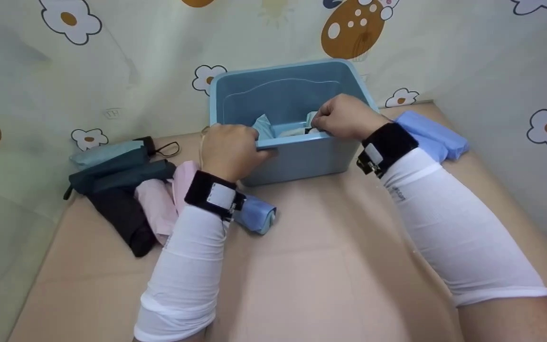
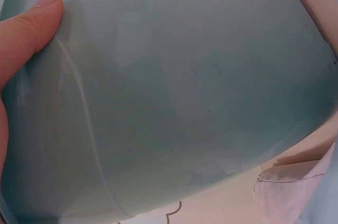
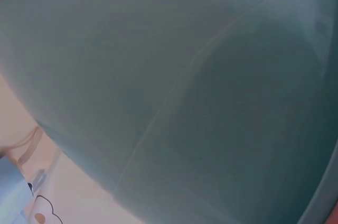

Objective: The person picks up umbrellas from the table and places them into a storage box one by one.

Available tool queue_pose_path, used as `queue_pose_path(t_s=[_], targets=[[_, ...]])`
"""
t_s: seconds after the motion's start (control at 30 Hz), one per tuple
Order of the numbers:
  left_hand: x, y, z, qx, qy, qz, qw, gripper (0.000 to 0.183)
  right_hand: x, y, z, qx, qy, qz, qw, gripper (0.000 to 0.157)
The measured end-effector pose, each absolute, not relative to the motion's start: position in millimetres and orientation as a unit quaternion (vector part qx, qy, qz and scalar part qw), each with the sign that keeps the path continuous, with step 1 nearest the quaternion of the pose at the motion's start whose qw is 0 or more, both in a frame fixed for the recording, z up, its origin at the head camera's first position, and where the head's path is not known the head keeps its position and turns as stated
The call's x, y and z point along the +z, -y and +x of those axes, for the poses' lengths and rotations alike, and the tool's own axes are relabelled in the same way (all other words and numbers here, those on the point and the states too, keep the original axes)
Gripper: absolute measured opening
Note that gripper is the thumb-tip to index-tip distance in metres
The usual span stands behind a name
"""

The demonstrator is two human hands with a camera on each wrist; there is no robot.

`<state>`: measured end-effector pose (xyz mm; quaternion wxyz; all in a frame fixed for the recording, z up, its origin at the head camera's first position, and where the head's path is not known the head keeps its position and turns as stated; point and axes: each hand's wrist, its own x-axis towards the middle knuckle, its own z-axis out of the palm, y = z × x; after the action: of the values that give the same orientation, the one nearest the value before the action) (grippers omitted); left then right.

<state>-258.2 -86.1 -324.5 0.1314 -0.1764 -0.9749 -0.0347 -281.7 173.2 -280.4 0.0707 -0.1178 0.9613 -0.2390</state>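
Head view looks down; 2 wrist views closely face the same bin (image 1: pixel 302 161).

Side wall of a blue-grey bin (image 3: pixel 105 49), close up.
A thin curved line (image 3: pixel 158 110) crosses it (pale and faint), and a sliver of the right hand (image 3: pixel 333 215) shows beside the rim (image 3: pixel 324 191); to the bin's right lies part of a light-blue bundle (image 3: pixel 10 186) near a loose cord (image 3: pixel 33 145), with a flower-printed backdrop (image 3: pixel 84 197) on the far side.
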Motion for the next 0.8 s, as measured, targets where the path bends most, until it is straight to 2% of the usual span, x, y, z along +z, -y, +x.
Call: queue_pose_path(t_s=[0.37,0.8], targets=[[-323.2,84.8,-257.2,-0.038,0.976,-0.176,0.120,0.057,-280.6,-169.4,-281.7,-0.209,-0.964,-0.134,0.095,0.035],[-324.2,86.2,-257.3,-0.039,0.973,-0.188,0.131,0.058,-283.9,-168.1,-279.3,-0.221,-0.965,-0.121,0.067,0.034]])
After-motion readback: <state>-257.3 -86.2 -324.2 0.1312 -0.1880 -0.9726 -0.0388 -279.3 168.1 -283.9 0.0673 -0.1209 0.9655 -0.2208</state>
